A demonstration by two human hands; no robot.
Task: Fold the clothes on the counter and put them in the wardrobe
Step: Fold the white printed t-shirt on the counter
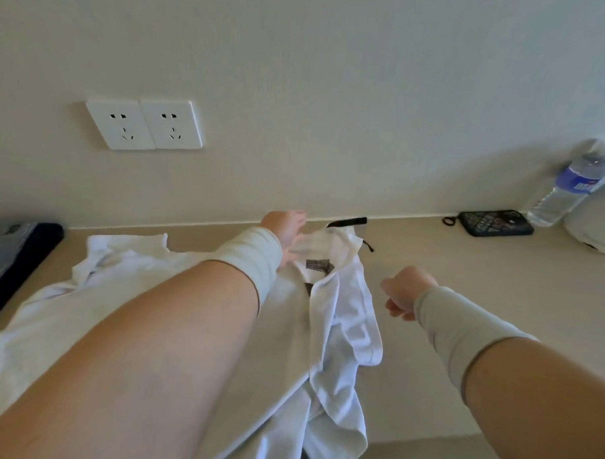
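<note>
Loosely crumpled white cotton shirt (329, 319) on smooth beige surface (464, 269); left grip (287, 232) flat on collar, right grip (403, 291) fisted, empty, beside shirt.

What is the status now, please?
Left hand open, resting on white shirt collar. Right hand curled, empty. Shirt unfolded on counter.

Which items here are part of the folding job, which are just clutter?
Job: crumpled white cotton shirt on the beige counter; left hand resting at its collar; right hand, fist curled, holding nothing.

Clutter: clear plastic water bottle with blue label; dark patterned pouch; white double wall socket.
</note>
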